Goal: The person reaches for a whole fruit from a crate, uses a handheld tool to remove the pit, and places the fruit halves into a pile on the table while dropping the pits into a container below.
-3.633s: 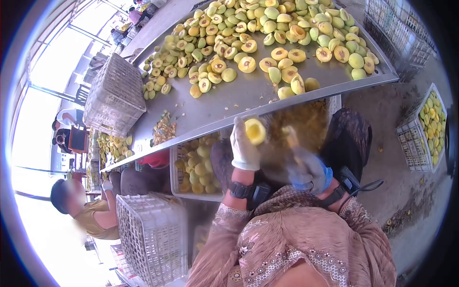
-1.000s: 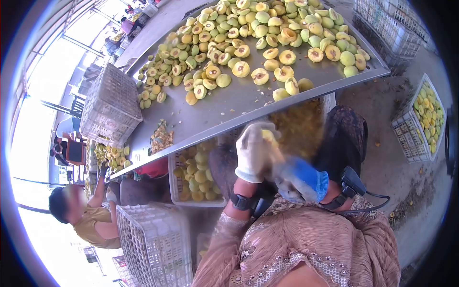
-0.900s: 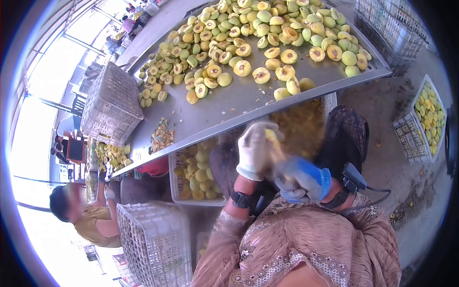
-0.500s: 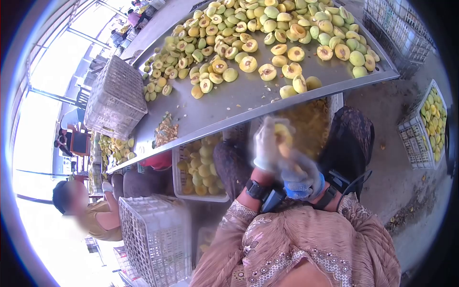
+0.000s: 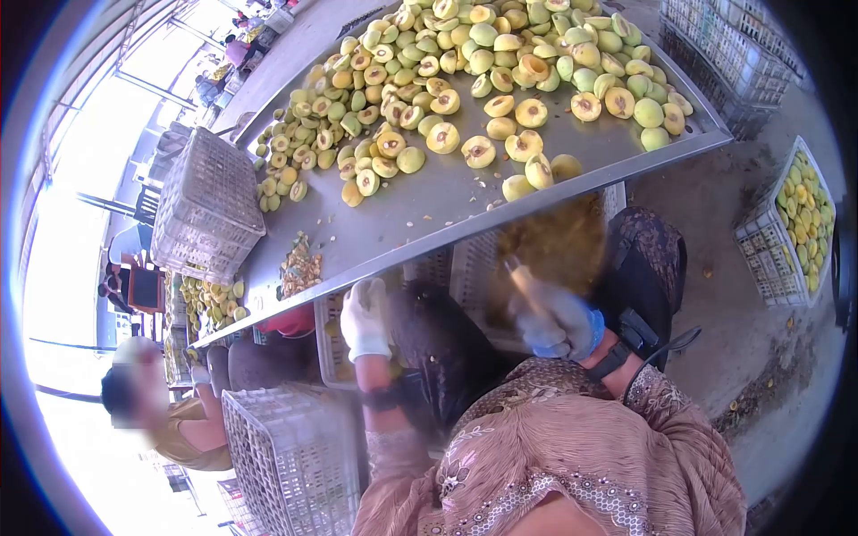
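Note:
My left hand [image 5: 365,320], in a white glove, is over the crate [image 5: 332,344] beside my knee, just below the metal table's edge; its fingertips are hard to make out, and whether it holds anything is unclear. My right hand [image 5: 556,323], in a grey and blue glove, is closed around a wooden-handled tool [image 5: 529,288] that points up and to the left. Behind that tool, under the table's edge, is a blurred container of yellow-brown pieces [image 5: 565,241]. Halved fruits [image 5: 442,138] with brown centres lie on the metal table [image 5: 407,223].
An upturned white crate [image 5: 207,205] stands at the table's left end. Another crate [image 5: 290,447] is at my lower left, near a seated person [image 5: 192,429]. A crate of yellow-green fruit [image 5: 778,237] stands on the floor at right, with stacked crates [image 5: 728,62] behind.
My left hand has moved left, away from my right hand, to the crate by my knee. The yellow fruit between my hands is no longer seen there. The wooden-handled tool now shows clearly.

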Motion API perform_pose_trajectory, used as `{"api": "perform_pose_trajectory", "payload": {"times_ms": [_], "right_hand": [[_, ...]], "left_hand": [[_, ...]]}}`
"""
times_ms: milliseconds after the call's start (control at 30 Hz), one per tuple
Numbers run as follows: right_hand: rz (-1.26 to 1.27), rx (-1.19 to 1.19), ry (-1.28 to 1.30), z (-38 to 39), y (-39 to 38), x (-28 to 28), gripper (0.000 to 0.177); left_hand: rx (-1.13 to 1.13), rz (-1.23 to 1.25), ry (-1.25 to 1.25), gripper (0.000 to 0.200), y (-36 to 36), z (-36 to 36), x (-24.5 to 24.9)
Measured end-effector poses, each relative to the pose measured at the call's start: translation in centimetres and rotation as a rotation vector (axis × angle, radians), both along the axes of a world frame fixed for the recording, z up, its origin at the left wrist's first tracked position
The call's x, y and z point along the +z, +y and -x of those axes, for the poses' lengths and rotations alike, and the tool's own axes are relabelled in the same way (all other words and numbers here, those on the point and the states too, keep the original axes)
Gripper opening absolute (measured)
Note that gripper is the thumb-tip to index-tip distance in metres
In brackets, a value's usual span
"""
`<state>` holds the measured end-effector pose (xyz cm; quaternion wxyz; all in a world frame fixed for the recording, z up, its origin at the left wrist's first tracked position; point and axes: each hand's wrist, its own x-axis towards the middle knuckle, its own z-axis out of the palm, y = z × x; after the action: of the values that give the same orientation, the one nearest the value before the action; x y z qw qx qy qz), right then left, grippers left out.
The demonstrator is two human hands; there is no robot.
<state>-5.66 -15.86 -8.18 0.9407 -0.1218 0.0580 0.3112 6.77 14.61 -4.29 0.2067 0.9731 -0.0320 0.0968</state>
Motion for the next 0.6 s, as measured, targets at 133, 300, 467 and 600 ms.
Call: {"api": "perform_pose_trajectory", "payload": {"times_ms": [133, 300, 467, 600], "right_hand": [[-0.157, -0.013, 0.009, -0.7, -0.1, -0.5, 0.041], [-0.003, -0.085, -0.025, 0.0, -1.2, 1.5, 0.045], [0.131, -0.121, 0.100, 1.3, -2.1, 2.3, 0.043], [0.046, -0.116, 0.160, 1.6, -2.9, 1.7, 0.042]], "left_hand": [[0.006, -0.106, -0.113, 0.045, -2.0, -1.0, 2.6], [-0.357, 0.093, -0.090, 0.040, -11.9, -3.8, 4.0], [-0.639, -0.042, 0.173, 0.045, -20.8, -9.1, 2.1], [-0.717, -0.176, 0.369, 0.046, -25.0, -11.8, 0.1]]}}
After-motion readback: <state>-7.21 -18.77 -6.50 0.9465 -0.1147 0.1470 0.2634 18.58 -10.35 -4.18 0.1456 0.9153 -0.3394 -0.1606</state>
